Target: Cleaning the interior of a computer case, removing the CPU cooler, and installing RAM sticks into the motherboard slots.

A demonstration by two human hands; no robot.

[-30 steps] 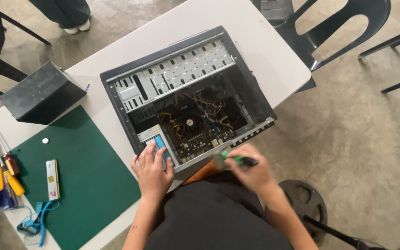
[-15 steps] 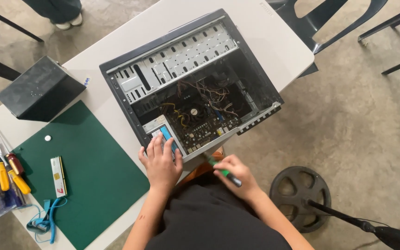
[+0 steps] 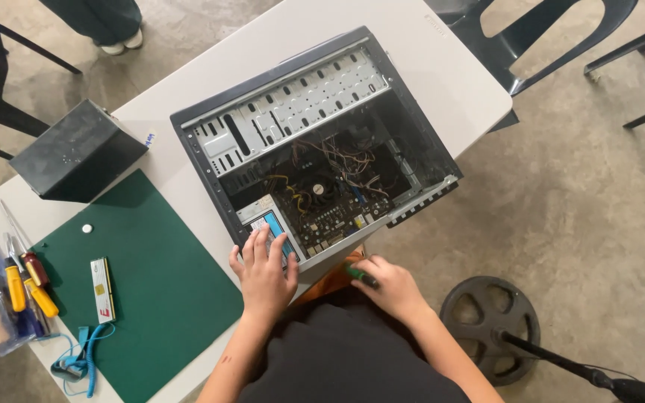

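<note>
Far left of the left hand: several screwdrivers [image 3: 27, 287], count unclear, one RAM stick [image 3: 101, 289] and one blue coiled strap [image 3: 83, 358] on one green mat [image 3: 158, 291]. Left hand [image 3: 265, 272] flat, fingers spread, pressing the near corner of one open PC case [image 3: 315, 149] just ahead of it. Right hand [image 3: 390, 287], beside the case's near edge, closed around one green-handled screwdriver [image 3: 360, 275]. One round stand base [image 3: 490, 328] on the floor right of it

Green mat [image 3: 158, 298] on white table [image 3: 457, 82], holding a RAM stick [image 3: 101, 288] and small white disc [image 3: 87, 228]. Blue coiled strap [image 3: 83, 360] at its edge. Screwdrivers [image 3: 24, 287] far left. Black box [image 3: 76, 153] behind mat. Weight plate [image 3: 487, 328] on floor.
</note>
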